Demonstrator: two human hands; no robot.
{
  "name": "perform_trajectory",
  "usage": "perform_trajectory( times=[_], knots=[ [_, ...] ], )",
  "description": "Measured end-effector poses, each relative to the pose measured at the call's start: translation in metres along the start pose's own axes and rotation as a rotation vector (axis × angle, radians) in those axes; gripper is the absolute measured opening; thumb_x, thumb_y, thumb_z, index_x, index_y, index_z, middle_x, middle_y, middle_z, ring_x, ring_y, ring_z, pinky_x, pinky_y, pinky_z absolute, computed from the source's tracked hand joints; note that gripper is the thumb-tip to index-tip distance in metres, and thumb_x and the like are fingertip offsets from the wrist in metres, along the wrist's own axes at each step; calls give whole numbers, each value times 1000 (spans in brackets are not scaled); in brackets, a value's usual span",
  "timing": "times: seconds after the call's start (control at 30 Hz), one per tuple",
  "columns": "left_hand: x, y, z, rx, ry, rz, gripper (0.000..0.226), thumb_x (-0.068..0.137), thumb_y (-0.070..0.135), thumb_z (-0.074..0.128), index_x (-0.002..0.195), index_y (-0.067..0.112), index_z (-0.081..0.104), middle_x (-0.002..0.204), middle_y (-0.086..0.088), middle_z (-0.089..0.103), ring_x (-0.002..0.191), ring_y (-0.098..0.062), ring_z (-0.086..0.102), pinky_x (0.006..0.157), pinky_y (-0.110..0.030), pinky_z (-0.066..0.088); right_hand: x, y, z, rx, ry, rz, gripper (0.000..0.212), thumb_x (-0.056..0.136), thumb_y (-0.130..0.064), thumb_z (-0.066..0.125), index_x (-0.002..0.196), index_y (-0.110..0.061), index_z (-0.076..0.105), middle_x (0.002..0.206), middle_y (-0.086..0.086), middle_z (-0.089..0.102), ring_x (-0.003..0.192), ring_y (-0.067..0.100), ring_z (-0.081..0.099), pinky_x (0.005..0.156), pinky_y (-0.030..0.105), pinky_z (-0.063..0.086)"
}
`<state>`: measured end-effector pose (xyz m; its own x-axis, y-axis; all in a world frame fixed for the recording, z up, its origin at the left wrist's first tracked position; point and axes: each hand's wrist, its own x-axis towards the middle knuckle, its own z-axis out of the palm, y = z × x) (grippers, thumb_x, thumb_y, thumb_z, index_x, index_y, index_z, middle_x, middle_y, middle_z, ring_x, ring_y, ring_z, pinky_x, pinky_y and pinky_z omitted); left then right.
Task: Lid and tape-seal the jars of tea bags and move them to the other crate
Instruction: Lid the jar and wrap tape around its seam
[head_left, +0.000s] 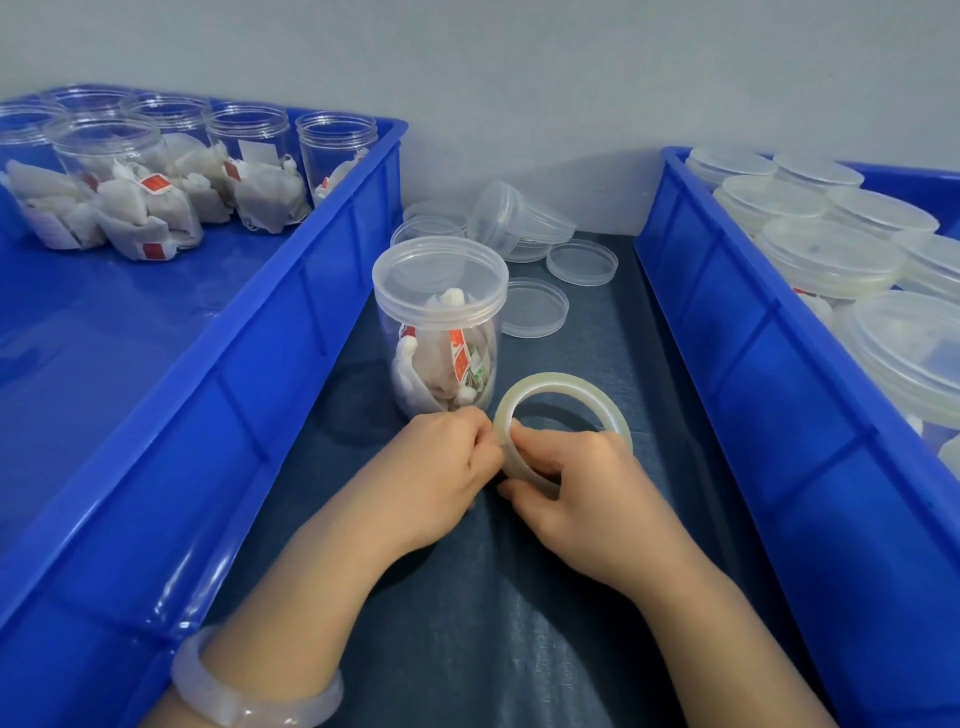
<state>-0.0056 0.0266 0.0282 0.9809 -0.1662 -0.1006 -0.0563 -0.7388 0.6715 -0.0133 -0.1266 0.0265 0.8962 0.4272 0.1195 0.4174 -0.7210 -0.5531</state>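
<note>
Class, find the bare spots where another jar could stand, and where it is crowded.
Free: the near floor of the left crate, before the open jars; the mat between the forearms. Crowded: loose lids at the mat's back; the right crate, full of lidded jars.

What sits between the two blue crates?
Head view: on the dark mat, a lidded jar of tea bags, loose lids beyond it, and a clear tape roll gripped by the right hand, left hand pinching it.

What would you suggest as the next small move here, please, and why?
Probably peel a short length off the tape roll: the right hand grips it, the left hand pinches at its edge, and the lidded jar just beyond them shows no visible tape on its lid.
</note>
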Motion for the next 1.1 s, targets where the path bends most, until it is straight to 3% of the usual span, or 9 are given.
perform_trajectory(
  times=[0.13,0.4,0.6,0.8,0.93,1.03,1.1],
  knots=[
    [1,2,3,37,61,-6,27,91,22,46,64,22,42,62,2,54,55,-16,54,58,-35,50,0,2,-2,27,-3,-14,7,84,-18,60,84,-11,57,65,4,54,67,27,47,66,47,47],
    [0,5,5,43,143,2,30,88,20,48,59,21,39,63,-4,55,63,-27,59,62,-47,54,0,8,-1,139,-29,-8,10,84,-19,60,89,-11,62,73,5,64,73,28,55,71,46,49],
    [-1,-8,-1,-107,71,64,26,93,21,44,69,14,50,58,-1,58,40,-9,56,44,-22,48,-2,9,-6,408,-39,21,24,82,-7,64,103,-17,69,93,-7,73,93,13,67,90,41,51],
    [-1,-17,-8,-164,19,188,27,94,34,36,73,24,50,67,-2,59,45,-10,61,52,-23,49,-3,7,-8,586,2,1,37,80,-4,65,106,-30,70,102,-16,72,103,1,65,97,32,50],
    [-2,-18,-11,-263,9,238,27,97,29,38,75,26,53,72,13,60,46,-12,62,51,-18,47,-5,5,-13,681,-2,-34,48,80,6,65,100,-38,69,100,-11,73,96,4,67,88,23,53],
    [-4,-16,-14,-399,-24,242,29,96,30,40,74,22,55,67,12,55,47,-11,57,50,-26,52,-6,4,-17,779,-4,-34,49,81,12,63,99,-33,71,96,-3,75,84,8,69,71,21,55],
    [-5,-13,-15,-428,-38,259,26,90,34,40,73,24,56,65,9,52,48,-9,55,51,-29,53,-6,2,-17,820,26,-20,36,80,7,64,97,-24,71,90,-1,75,82,8,70,63,14,50]
  ],
)
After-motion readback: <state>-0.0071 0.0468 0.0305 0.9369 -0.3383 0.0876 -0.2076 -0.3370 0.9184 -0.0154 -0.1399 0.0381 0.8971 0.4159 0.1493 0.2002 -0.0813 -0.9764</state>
